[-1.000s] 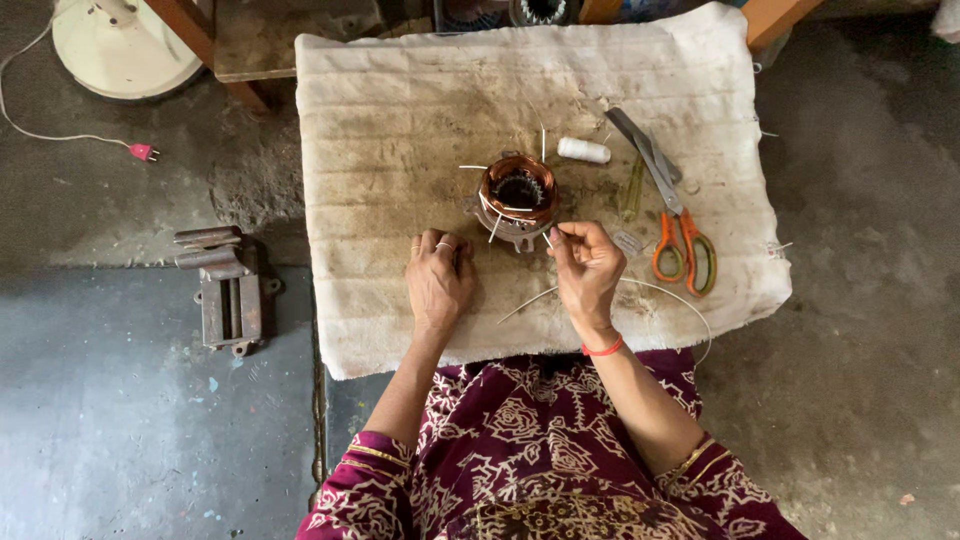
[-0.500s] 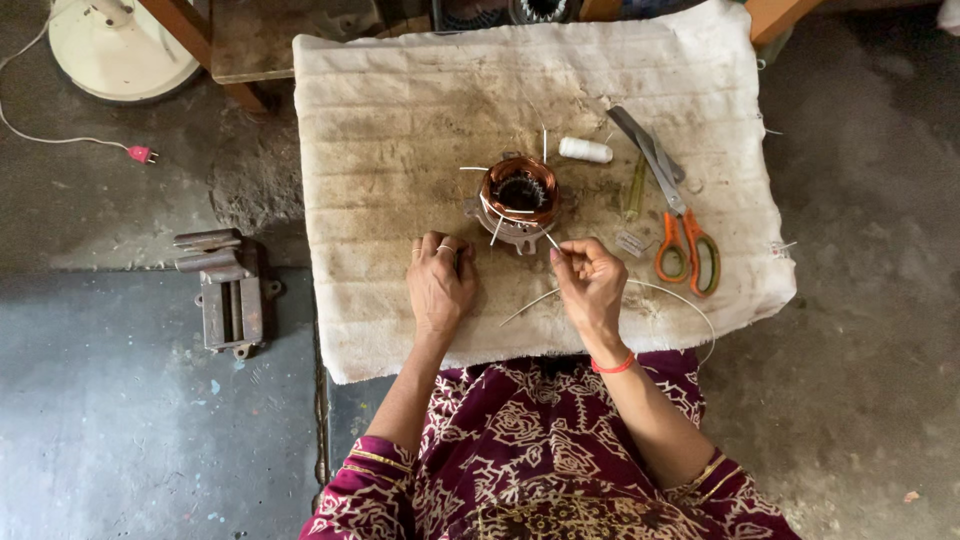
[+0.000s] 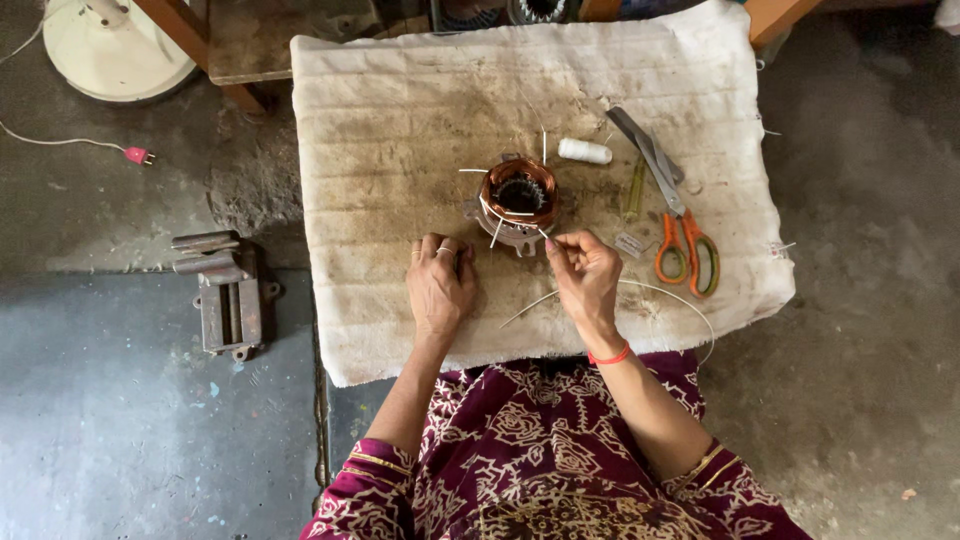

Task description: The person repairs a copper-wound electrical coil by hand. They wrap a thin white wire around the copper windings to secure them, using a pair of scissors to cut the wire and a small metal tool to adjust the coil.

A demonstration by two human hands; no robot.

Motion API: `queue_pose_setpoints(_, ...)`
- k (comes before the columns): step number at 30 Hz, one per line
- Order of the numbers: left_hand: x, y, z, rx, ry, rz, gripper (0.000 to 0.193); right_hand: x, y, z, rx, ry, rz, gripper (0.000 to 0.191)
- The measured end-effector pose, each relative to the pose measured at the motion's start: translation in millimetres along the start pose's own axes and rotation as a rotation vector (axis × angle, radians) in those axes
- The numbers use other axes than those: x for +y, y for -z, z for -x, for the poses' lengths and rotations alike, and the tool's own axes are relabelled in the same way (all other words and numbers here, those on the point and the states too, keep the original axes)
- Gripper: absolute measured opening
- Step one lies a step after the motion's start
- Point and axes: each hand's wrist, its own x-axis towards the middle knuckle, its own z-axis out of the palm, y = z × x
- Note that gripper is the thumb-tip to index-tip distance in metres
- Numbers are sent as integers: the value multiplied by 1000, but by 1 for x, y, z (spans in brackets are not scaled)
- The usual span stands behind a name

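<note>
so the right hand (image 3: pixel 588 280) is pinching a thin pale strand, fingertips closed, and it's been easing back toward 6 o'clock off the copper-wound stator (image 3: pixel 518 203); left hand (image 3: pixel 440 285) is lying flat, holding nothing; stator's sitting mid-cloth (image 3: pixel 400 140); thread spool (image 3: pixel 585 151) and orange scissors (image 3: pixel 686 250) at 3 o'clock, nothing blocking.

Single head view, straight down, fairly high over padded cloth (image 3: pixel 400 150)
</note>
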Motion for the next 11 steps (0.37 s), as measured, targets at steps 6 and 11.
queue_pose_setpoints(6,3,4,0,16,-14,40,10,2,-2,-4,-8,-5,-45,4)
queue_pose_setpoints(11,3,5,-2,16,-15,54,9,2,-7,-9,7,-15,-48,3)
